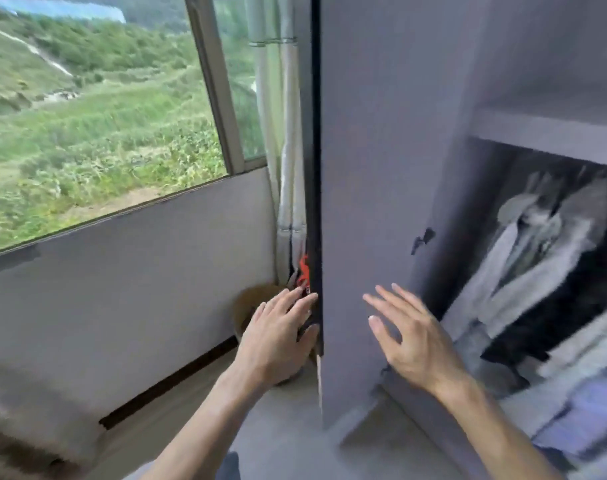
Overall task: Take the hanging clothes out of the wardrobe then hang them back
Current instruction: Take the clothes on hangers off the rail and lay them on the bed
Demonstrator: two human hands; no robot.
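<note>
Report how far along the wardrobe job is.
Done: the wardrobe door stands open. In hand: the left hand touches the door's outer edge; the right hand is spread, empty, before its inner face. Left: nearly everything, since the hanging clothes are still inside; taking them out and rehanging them remain.

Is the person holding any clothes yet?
No, the left hand only touches the wardrobe door edge, the right hand is open, and the clothes hang inside.

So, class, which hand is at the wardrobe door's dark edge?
The left hand, touching the door edge; the right hand is spread open before the door's inner face.
</note>
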